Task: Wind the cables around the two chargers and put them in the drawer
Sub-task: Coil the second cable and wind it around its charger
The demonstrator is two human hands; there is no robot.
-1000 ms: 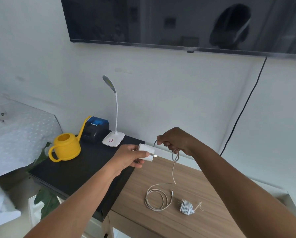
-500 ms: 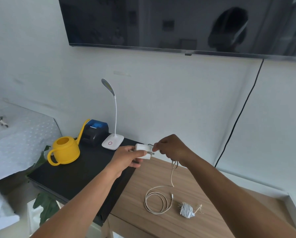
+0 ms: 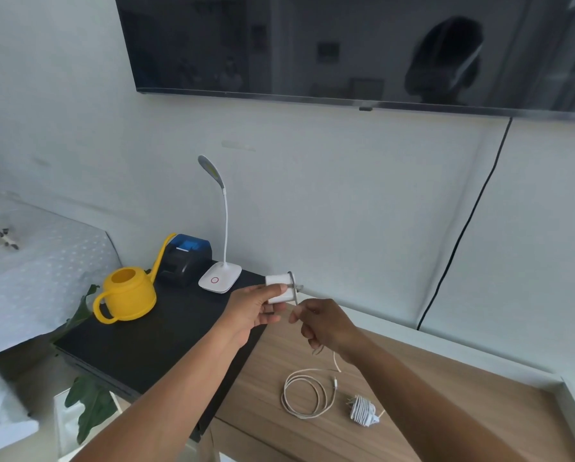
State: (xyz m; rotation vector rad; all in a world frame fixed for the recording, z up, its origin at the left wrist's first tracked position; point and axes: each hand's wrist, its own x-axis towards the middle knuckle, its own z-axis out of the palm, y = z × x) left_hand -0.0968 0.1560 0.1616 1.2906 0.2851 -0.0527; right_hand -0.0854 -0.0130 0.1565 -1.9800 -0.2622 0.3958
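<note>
The charger [image 3: 279,288] in the centre of the frame is white, and its cable [image 3: 304,393] is cream-white. The second charger [image 3: 363,410], at lower right, looks striped in white and grey. The table [image 3: 256,395] is light brown with wood grain; the surface [image 3: 139,348] to its left is black. The watering can [image 3: 127,298] is yellow, the lamp [image 3: 220,278] white with a red ring, the cloth [image 3: 39,261] at left white with dots.

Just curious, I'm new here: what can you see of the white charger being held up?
The white charger is a small, smooth block, plastic by its look, held in the air. The left hand grips one end. One turn of its cable circles the free end. The right hand pinches the cable just below, and the rest lies coiled on the wooden top.
</note>
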